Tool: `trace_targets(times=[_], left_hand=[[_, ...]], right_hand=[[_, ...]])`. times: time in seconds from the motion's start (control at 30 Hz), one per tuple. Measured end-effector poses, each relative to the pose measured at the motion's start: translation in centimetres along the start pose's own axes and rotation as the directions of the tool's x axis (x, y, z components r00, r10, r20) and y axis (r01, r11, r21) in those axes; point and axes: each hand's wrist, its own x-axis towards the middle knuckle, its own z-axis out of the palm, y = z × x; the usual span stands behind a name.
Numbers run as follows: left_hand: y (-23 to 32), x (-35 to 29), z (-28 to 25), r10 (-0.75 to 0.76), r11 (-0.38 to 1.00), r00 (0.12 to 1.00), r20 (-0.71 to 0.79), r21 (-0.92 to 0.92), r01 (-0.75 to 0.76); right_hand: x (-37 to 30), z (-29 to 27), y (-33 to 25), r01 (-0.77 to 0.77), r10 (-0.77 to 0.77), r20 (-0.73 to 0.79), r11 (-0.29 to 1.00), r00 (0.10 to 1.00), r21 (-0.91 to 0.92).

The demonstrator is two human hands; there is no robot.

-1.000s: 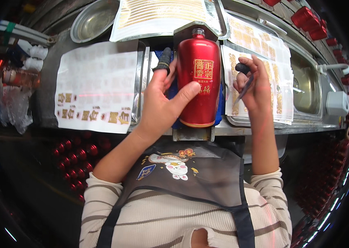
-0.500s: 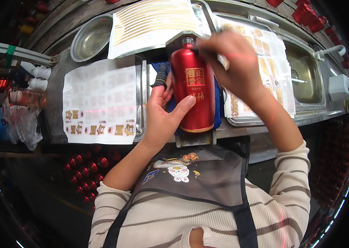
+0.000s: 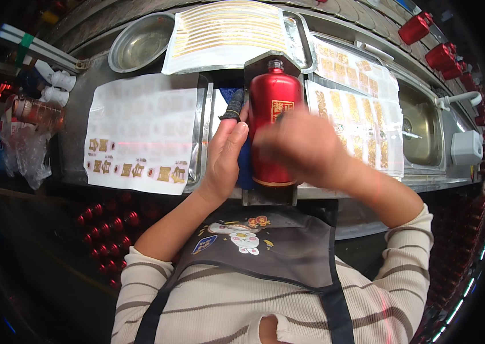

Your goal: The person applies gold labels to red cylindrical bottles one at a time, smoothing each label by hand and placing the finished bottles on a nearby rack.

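Note:
A glossy red bottle (image 3: 277,97) with gold characters lies on a narrow metal stand (image 3: 269,197), its neck pointing away from me. My left hand (image 3: 225,155) is at the bottle's left side, its fingers stretched out beside it. One of those fingers wears a dark wrapped cover (image 3: 233,108); the thumb is off the bottle's front. Over the lower front of the bottle is my right hand (image 3: 311,143), curled and smeared by motion. A dark blur shows at its fingertips, and I cannot make out what it is. This hand hides most of the gold marking.
White sheets with gold decals lie left (image 3: 139,126), right (image 3: 345,109) and behind (image 3: 228,34) the bottle. A metal bowl (image 3: 142,43) stands back left. At the right are a sink (image 3: 423,129) and a white container (image 3: 467,148). Several red bottles (image 3: 110,235) are below left.
My right hand has moved from the bottle's neck down to its lower front. My left thumb has come off the bottle's front to its left side. The view has shifted slightly.

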Motion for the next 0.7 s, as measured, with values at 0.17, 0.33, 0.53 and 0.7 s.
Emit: trace_targets(times=[0.17,0.33,0.53,0.7], left_hand=[[0.0,-0.1,-0.1,0.077,0.988,0.997,-0.008,0.136,-0.075],[1.0,-0.9,-0.6,-0.014,0.942,1.000,0.001,0.334,0.013],[4.1,-4.3,0.1,0.150,0.534,0.927,0.345,0.760,-0.369],[0.6,-3.0,3.0,0.231,0.117,0.918,0.321,0.928,-0.354]], right_hand=[[-2.5,-0.9,-2.8,0.194,-0.195,-0.004,0.977,0.981,-0.085],[-0.9,-0.9,1.8,-0.334,0.334,-0.231,0.942,0.914,0.042],[-2.3,-1.0,-1.7,-0.522,0.537,0.031,0.804,0.843,0.283],[-2.7,-0.2,0.9,-0.047,0.009,-0.181,0.977,0.983,-0.206]])
